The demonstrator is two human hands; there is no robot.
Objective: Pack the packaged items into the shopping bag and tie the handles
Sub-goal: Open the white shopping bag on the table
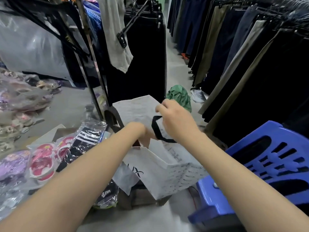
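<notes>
A white shopping bag (160, 166) with printed lettering stands open on the floor in front of me. My right hand (173, 118) grips the bag's far rim beside a black handle (157, 129). My left hand (143, 134) reaches down into the bag's mouth, so its fingers are hidden. The second black handle (113, 119) hangs at the bag's left side. Packaged items lie to the left: black striped socks (87, 138) in clear wrap, pink slippers (43, 163), and a purple pair (13, 163). Another dark packet (107, 196) lies near the bag's base.
A blue plastic stool (267, 164) lies tipped at the right. Racks of hanging trousers (242, 56) line the right side, with black garments (143, 56) ahead. A green cloth (180, 96) lies on the floor. Packaged footwear (18, 101) is piled at the left.
</notes>
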